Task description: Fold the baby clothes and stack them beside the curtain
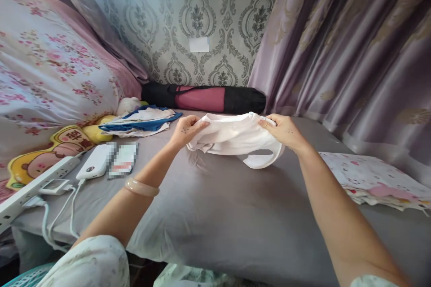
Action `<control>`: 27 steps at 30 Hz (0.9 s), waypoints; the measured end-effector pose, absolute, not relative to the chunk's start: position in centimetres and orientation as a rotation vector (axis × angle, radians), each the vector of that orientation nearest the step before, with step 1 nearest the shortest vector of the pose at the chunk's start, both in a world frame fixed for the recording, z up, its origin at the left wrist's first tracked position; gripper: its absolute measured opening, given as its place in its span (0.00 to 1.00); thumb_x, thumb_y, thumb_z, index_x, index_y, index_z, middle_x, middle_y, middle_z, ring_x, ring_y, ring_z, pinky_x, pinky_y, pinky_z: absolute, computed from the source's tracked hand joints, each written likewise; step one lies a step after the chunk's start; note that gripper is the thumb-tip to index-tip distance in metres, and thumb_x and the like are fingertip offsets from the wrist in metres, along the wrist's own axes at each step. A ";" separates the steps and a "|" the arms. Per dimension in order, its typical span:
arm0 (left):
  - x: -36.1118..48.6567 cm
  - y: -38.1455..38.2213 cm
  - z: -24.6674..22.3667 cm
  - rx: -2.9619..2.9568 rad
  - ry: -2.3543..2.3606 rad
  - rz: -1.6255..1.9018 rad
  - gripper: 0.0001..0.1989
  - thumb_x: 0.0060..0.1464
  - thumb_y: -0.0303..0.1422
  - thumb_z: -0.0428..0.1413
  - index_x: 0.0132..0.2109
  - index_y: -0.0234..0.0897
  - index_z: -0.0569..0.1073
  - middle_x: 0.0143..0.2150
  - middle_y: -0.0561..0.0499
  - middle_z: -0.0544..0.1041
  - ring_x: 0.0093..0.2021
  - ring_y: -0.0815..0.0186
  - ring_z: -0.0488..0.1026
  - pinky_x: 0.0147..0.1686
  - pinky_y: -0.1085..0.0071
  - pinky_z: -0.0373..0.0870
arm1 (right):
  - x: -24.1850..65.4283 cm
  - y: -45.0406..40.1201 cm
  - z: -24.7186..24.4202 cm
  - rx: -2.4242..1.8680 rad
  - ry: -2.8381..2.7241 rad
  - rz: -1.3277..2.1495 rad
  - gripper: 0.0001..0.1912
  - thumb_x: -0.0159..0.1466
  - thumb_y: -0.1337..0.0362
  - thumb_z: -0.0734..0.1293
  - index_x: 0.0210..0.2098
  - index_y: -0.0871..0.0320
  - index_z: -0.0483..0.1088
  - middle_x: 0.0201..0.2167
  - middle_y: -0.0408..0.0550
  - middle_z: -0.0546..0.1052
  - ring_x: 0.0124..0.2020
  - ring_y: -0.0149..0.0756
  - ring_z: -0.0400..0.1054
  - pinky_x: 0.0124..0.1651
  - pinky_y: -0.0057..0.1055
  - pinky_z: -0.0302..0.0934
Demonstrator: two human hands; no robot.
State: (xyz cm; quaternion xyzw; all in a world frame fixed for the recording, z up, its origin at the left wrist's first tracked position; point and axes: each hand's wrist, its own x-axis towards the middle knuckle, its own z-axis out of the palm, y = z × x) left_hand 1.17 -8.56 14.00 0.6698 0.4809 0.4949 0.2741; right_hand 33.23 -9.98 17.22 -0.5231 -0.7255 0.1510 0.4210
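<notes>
A small white garment [232,136] with buttons near one shoulder is stretched between my hands above the grey-covered surface [215,206]. My left hand [190,129] pinches its left upper corner, fingers closed on the cloth. At the opposite corner, by the buttons, my right hand [281,128] grips it the same way. The garment's lower part hangs in loose folds, and a looped edge droops at the lower right. Whether it is a shirt or a bodysuit I cannot tell.
Folded clothes [141,121] lie at the back left, and a printed cloth stack [377,179] at the right. A white power strip [40,188], power bank [96,161] and phone [124,160] sit left. A black and pink bag [202,98] lies along the wall.
</notes>
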 end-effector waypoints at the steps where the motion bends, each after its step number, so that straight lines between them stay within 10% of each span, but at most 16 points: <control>1: 1.0 -8.7 14.7 1.825 1.253 1.299 0.20 0.46 0.49 0.62 0.29 0.34 0.73 0.24 0.55 0.68 0.24 0.72 0.62 0.22 0.77 0.54 | 33.6 -10.3 17.7 -1.312 -1.825 0.409 0.29 0.54 0.36 0.67 0.31 0.60 0.75 0.25 0.45 0.74 0.26 0.34 0.64 0.28 0.29 0.57; 9: -1.6 -8.9 20.2 1.985 1.030 1.021 0.18 0.47 0.47 0.61 0.39 0.36 0.77 0.31 0.50 0.75 0.28 0.68 0.69 0.26 0.74 0.64 | 36.0 -11.5 21.3 -1.286 -2.001 0.590 0.29 0.56 0.36 0.65 0.30 0.58 0.74 0.24 0.43 0.73 0.26 0.32 0.63 0.28 0.29 0.55; 23: 0.1 -4.4 23.2 2.385 1.887 1.001 0.15 0.56 0.38 0.52 0.38 0.29 0.76 0.26 0.57 0.67 0.32 0.74 0.63 0.40 0.74 0.59 | 33.2 -7.6 20.4 -1.601 -1.943 -0.378 0.15 0.69 0.56 0.60 0.36 0.56 0.75 0.45 0.54 0.75 0.48 0.48 0.65 0.49 0.44 0.58; 27: 0.7 -5.9 26.4 2.447 1.999 1.566 0.23 0.63 0.42 0.43 0.41 0.27 0.74 0.37 0.53 0.69 0.46 0.66 0.64 0.52 0.59 0.53 | 33.4 -8.5 24.7 -1.442 -1.854 -0.531 0.19 0.70 0.52 0.57 0.39 0.56 0.74 0.49 0.53 0.72 0.54 0.50 0.60 0.54 0.48 0.54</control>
